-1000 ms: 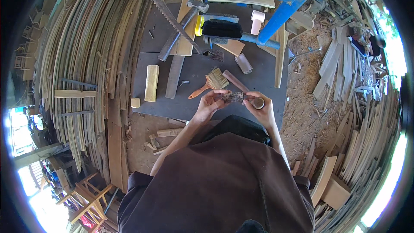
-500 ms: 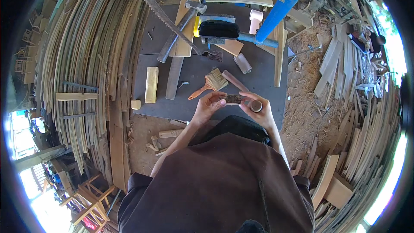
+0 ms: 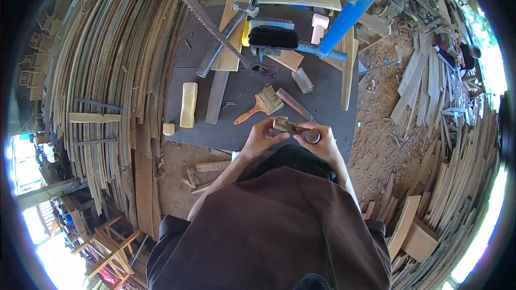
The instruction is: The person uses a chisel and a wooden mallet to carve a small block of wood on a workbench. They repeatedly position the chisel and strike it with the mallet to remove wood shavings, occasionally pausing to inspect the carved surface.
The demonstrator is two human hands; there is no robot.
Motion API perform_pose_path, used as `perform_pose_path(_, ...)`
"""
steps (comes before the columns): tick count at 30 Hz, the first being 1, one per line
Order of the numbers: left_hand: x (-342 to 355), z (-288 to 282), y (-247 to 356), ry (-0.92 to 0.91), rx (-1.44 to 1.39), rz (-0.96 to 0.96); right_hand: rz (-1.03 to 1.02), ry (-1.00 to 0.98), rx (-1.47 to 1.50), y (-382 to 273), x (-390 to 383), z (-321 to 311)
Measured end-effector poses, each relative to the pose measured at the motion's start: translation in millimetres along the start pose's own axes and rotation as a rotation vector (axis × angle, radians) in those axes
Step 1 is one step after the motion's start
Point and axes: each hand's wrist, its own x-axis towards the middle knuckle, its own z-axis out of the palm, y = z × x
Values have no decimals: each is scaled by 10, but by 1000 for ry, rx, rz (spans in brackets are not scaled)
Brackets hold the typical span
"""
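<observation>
My left hand (image 3: 260, 138) is closed on a small brownish wooden piece (image 3: 282, 124), which now shows a pale, curved face. My right hand (image 3: 325, 145) grips a short cylinder (image 3: 313, 136) with a round pale end and also touches the small piece. Just beyond my hands on the dark bench (image 3: 215, 137) lie a wide paintbrush (image 3: 267, 100) with an orange handle and a brownish rod (image 3: 287, 96). A yellowish block (image 3: 188, 104) and some small metal bits (image 3: 229, 104) lie to the left.
A hammer (image 3: 223, 37) crosses boards and a toothed bar (image 3: 215, 29) at the back. A blue metal frame (image 3: 349, 19) with a black tray (image 3: 273, 36) overhangs the bench. Stacked planks (image 3: 107, 86) line the left; offcuts and shavings (image 3: 376, 118) cover the floor at right.
The small piece between my hands has turned, showing a paler curved side in place of its dark, mottled face. My fingers have shifted round it, and my right hand has moved slightly down with the cylinder.
</observation>
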Motion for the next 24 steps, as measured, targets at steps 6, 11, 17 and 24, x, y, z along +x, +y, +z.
perform_pose_path(6,-2,1,15,86,107,-23,-2,-28,-25,-2,8,8)
perform_pose_path(11,-2,-99,-141,176,493,169,88,-35,-29,-44,-1,-3)
perform_pose_path(17,-24,-307,-481,30,762,191,55,-13,-17,-30,12,8)
perform_pose_path(24,-40,-435,-861,37,904,212,49,-15,-13,-35,20,4)
